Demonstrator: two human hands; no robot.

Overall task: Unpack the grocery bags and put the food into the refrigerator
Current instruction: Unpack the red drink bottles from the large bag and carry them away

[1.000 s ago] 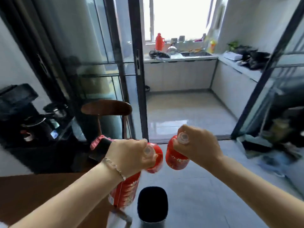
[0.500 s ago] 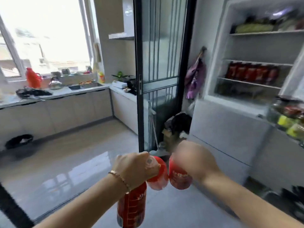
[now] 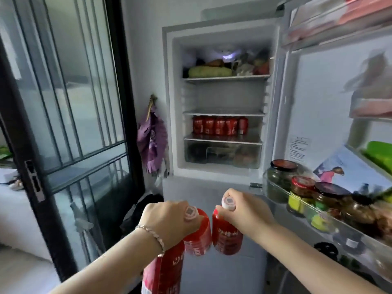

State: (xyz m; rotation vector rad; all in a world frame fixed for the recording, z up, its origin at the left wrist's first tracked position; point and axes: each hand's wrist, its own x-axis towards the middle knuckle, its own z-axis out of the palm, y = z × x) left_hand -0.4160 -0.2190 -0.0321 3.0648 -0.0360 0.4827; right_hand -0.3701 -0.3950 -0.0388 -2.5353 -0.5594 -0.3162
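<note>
My left hand (image 3: 169, 220) is clamped on the cap end of a red plastic drink bottle (image 3: 198, 236), and a second red bottle (image 3: 163, 272) hangs under it. My right hand (image 3: 244, 211) grips a third red bottle (image 3: 227, 236) by its white cap, right beside the first. All of them are low in front of the open white fridge (image 3: 169, 102).

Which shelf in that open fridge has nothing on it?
The second white-edged glass shelf from the top. The top shelf carries vegetables, and the third one carries a row of red drink cans.
</note>
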